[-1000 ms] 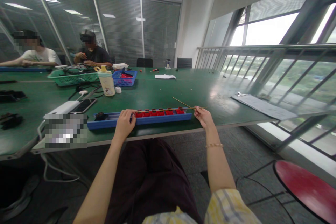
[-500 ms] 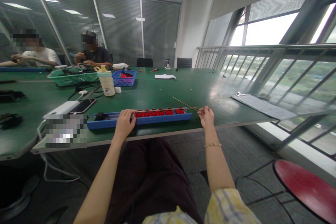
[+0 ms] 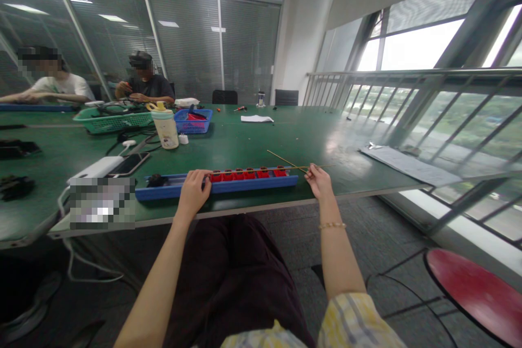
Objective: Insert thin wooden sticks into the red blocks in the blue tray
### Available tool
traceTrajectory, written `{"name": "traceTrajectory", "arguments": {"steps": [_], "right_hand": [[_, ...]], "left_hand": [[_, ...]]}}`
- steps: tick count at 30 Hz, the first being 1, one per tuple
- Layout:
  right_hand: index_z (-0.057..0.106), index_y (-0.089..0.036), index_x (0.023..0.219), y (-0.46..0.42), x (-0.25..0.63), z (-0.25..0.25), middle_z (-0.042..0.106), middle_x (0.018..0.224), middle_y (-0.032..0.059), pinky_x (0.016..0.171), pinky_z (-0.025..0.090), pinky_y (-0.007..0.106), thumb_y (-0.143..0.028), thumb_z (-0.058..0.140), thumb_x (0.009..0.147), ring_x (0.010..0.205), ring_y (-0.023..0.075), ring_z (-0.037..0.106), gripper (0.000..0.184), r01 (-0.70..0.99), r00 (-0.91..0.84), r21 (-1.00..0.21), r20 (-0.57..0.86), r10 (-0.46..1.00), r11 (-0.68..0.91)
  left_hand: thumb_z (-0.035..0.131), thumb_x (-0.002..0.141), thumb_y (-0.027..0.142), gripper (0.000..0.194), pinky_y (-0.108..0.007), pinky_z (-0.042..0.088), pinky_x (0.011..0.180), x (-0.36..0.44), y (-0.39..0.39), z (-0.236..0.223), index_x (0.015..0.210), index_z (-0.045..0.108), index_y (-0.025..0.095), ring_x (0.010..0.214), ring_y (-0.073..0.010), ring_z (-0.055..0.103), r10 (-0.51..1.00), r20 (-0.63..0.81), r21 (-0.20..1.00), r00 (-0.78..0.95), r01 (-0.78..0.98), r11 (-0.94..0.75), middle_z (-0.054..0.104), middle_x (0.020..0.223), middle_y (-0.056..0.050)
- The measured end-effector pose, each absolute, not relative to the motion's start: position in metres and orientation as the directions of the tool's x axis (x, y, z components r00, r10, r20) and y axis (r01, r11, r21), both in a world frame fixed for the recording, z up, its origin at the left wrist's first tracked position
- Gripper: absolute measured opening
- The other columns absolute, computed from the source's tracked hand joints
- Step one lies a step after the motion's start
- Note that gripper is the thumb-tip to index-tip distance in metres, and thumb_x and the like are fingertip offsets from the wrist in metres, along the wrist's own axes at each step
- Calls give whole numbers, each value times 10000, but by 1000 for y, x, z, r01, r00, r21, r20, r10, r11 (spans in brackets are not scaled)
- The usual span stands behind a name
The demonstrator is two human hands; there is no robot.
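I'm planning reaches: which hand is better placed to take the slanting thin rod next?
Probably the right hand: the slanting rod ends beside it, though it holds another rod. The left hand is at the blue tray, farther off.

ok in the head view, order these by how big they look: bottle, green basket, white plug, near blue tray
1. Near blue tray
2. Green basket
3. Bottle
4. White plug
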State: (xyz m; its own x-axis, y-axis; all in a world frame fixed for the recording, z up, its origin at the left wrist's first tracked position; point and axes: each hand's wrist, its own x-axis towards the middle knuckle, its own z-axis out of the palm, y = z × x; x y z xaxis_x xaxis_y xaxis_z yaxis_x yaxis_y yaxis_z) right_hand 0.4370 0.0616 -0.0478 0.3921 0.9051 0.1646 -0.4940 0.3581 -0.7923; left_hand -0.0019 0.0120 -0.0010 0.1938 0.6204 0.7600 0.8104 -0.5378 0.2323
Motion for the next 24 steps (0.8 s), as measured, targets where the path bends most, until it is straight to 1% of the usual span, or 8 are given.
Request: {"name": "traceTrajectory", "arguments": {"steps": [2, 5, 8, 11, 16, 20, 22, 24], "right_hand": [[614, -194, 797, 62, 435, -48, 604, 659, -47, 493, 449, 185, -359, 909, 571, 546, 61, 513, 407, -448, 356, -824, 192, 915, 347], [576, -210, 841, 62, 433, -48, 643, 679, -37, 494, 454, 179, -384, 913, 559, 572, 79, 560, 473, -406, 327, -850, 207, 922, 335], [509, -231, 880, 62, 432, -49, 680, 706, -37, 502, 471, 173, -385, 921, 540, 586, 92, 610, 557, -396, 337, -859, 194, 921, 325], [440, -254, 906, 61, 431, -49, 709, 751, -41, 533, 514, 190, -399, 917, 544, 605, 112, 663, 616, -405, 333, -855, 192, 923, 324], [335, -286, 916, 58, 429, -47, 713, 760, -79, 583, 567, 236, -427, 863, 653, 631, 141, 714, 607, -427, 323, -843, 197, 926, 328], [275, -294, 906, 59, 431, -46, 717, 752, -86, 599, 573, 241, -434, 800, 756, 680, 152, 736, 564, -461, 368, -824, 159, 916, 328], [266, -296, 912, 60, 432, -45, 723, 758, -80, 610, 571, 238, -437, 757, 807, 714, 153, 743, 521, -475, 400, -811, 147, 905, 342], [268, -299, 928, 61, 432, -44, 720, 743, -79, 612, 567, 233, -444, 711, 848, 707, 148, 741, 473, -478, 450, -797, 138, 883, 368]], "left_hand": [[439, 911, 219, 209, -420, 469, 956, -2, 12, -1, 1030, 610, 199, 1015, -251, 561, 624, 758, 236, 191, 811, -535, 663, 1031, -81], [433, 916, 224, 210, -423, 466, 959, -2, 12, -1, 1029, 607, 196, 1018, -251, 561, 627, 755, 236, 193, 812, -534, 662, 1032, -83], [429, 922, 227, 205, -419, 462, 961, -1, 12, -1, 1028, 601, 199, 1026, -253, 561, 627, 753, 231, 198, 813, -534, 658, 1035, -82], [428, 922, 228, 202, -416, 460, 961, -1, 12, -1, 1027, 598, 205, 1026, -253, 563, 632, 750, 233, 196, 816, -529, 653, 1033, -80], [423, 926, 229, 203, -411, 460, 959, -1, 10, 0, 1033, 593, 206, 1022, -251, 560, 632, 749, 229, 199, 817, -529, 650, 1029, -77], [421, 931, 235, 200, -409, 461, 953, -1, 11, -1, 1033, 590, 204, 1014, -251, 558, 635, 746, 225, 199, 823, -522, 650, 1025, -74], [422, 929, 234, 200, -409, 460, 955, -1, 12, -2, 1034, 590, 207, 1016, -251, 561, 638, 744, 227, 198, 823, -521, 650, 1025, -72], [421, 927, 230, 201, -411, 460, 958, -1, 12, -2, 1032, 591, 208, 1016, -250, 562, 635, 747, 229, 198, 819, -526, 651, 1027, -74]]}}
